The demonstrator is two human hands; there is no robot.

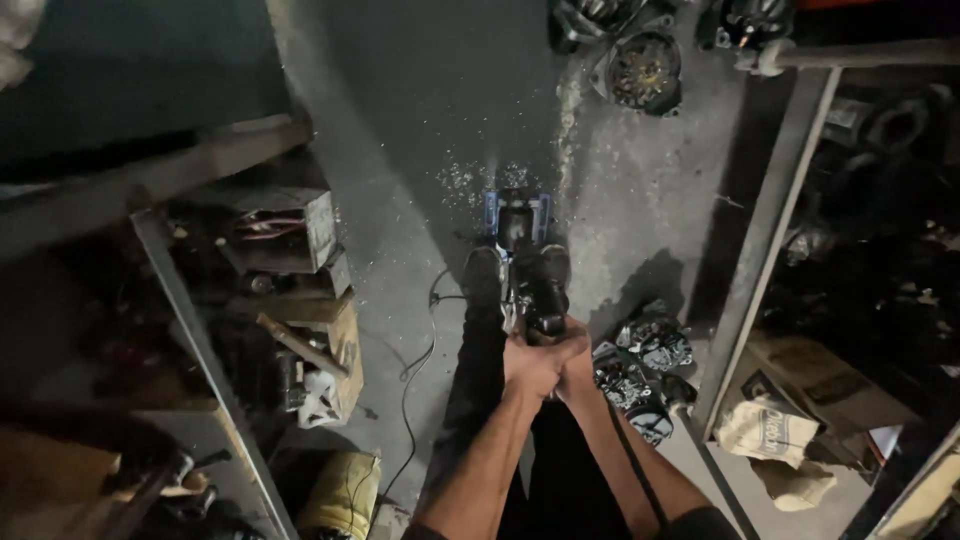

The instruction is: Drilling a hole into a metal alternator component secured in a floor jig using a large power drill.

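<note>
While we stand over the floor, both our hands are clenched together on the top end of a dark power tool (537, 290). Left hand (530, 362) and right hand (574, 352) press side by side, fingers wrapped tight w/ no gap showing, so it's a full two-handed grip. Exactly which part of the tool each finger covers, we can't tell; too dark.

The tool points down and away from us, its far end meeting a blue clamp-like piece (517, 213) on the floor, approx. centre of the scene. Our shoes (482, 272) sit either side of the tool, touching or nearly touching it. Shiny metal chips (470, 180) lie scattered just beyond the blue piece.

Room to move is narrow: a metal rack (185, 310) packed w/ boxes and parts hems us in on the left, a grey steel frame (765, 230) on the right. Near right, just beside our leg, sit dark metal parts (640, 365). A thin cord (415, 365) snakes along the floor on the left. The open strip runs straight ahead to the far side, where round engine-type parts (640, 65) lie.

The floor (420, 90) is bare grey concrete, dusty, dimly lit. A pale printed bag (775, 430) rests low on the right, a yellow sack (345, 495) near left.
</note>
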